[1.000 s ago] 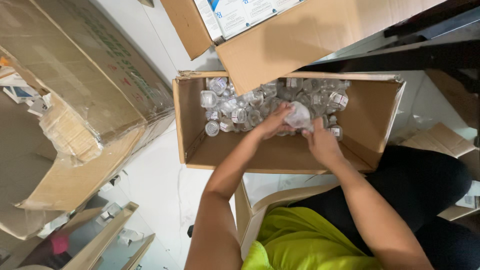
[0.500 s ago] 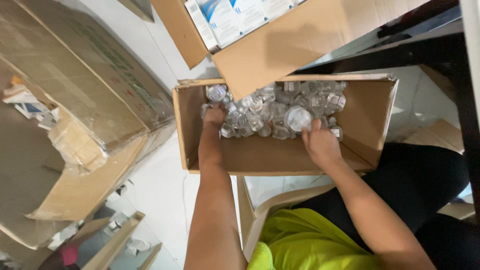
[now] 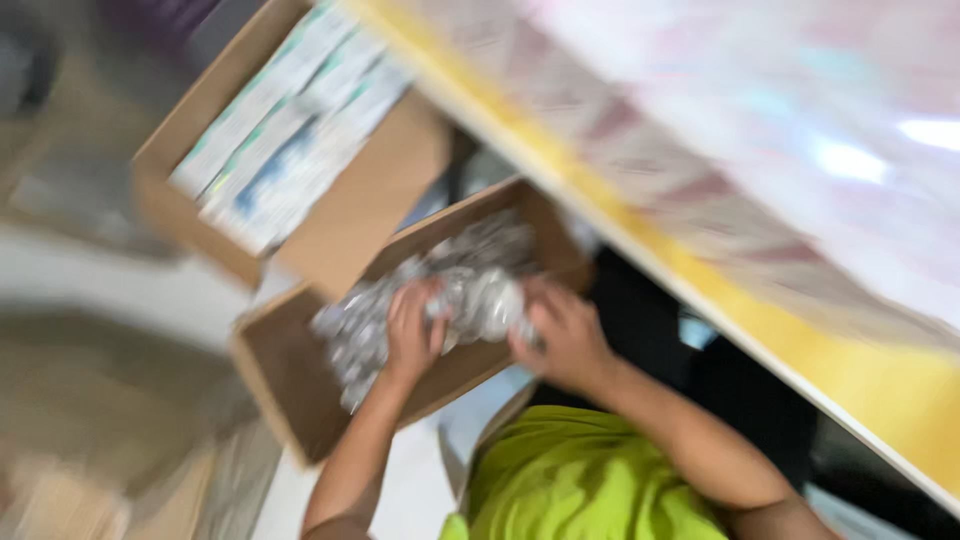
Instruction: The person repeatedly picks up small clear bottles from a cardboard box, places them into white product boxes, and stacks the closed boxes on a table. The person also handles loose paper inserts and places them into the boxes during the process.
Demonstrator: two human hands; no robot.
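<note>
View blurred by motion. A yellow-edged table [image 3: 800, 350] runs diagonally across the upper right, its top glaring under bright light. A pale floor [image 3: 120, 285] shows at left. Dark space lies beneath the table.

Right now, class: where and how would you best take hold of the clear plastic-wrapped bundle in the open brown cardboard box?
Probably by its two opposite ends, from above: the clear plastic-wrapped bundle lies in the open-topped brown cardboard box, flanked by left hand and right hand.
</note>
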